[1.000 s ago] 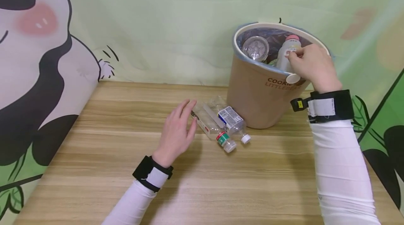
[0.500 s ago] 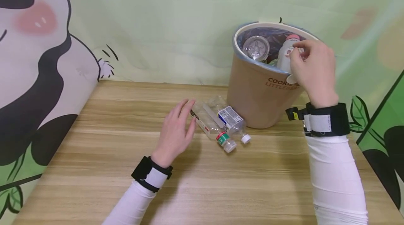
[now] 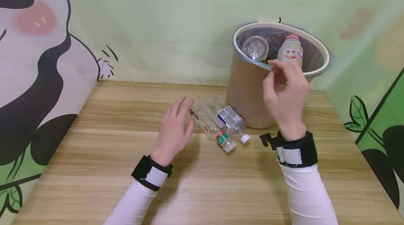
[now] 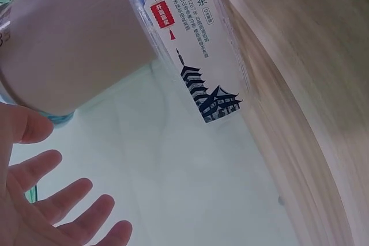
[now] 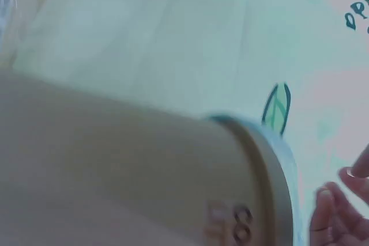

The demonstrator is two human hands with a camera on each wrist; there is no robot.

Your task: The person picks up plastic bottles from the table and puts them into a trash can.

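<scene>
My left hand (image 3: 173, 130) hovers over the table with relaxed fingers, fingertips close to a clear green tea bottle (image 3: 206, 121) that lies on its side. The left wrist view shows that hand (image 4: 57, 194) spread and holding nothing, with the bottle's pagoda label (image 4: 199, 56) in front of it. A second clear bottle (image 3: 231, 118) with a white cap lies alongside. In front of the tan bin (image 3: 247, 91), my right hand (image 3: 287, 95) is raised with a gap between thumb and fingers, holding nothing. A white drink bottle (image 3: 291, 47) with a pink cap leans inside the bin.
A clear round plastic piece (image 3: 255, 47) also sits in the bin, near the left of its blue liner. The bin stands at the back of the wooden table (image 3: 126, 112), close to a green panda-print backdrop (image 3: 157, 35).
My right hand has moved away from the white drink bottle, left and toward me, past the bin's rim. That bottle's label now shows. My left hand has hardly moved.
</scene>
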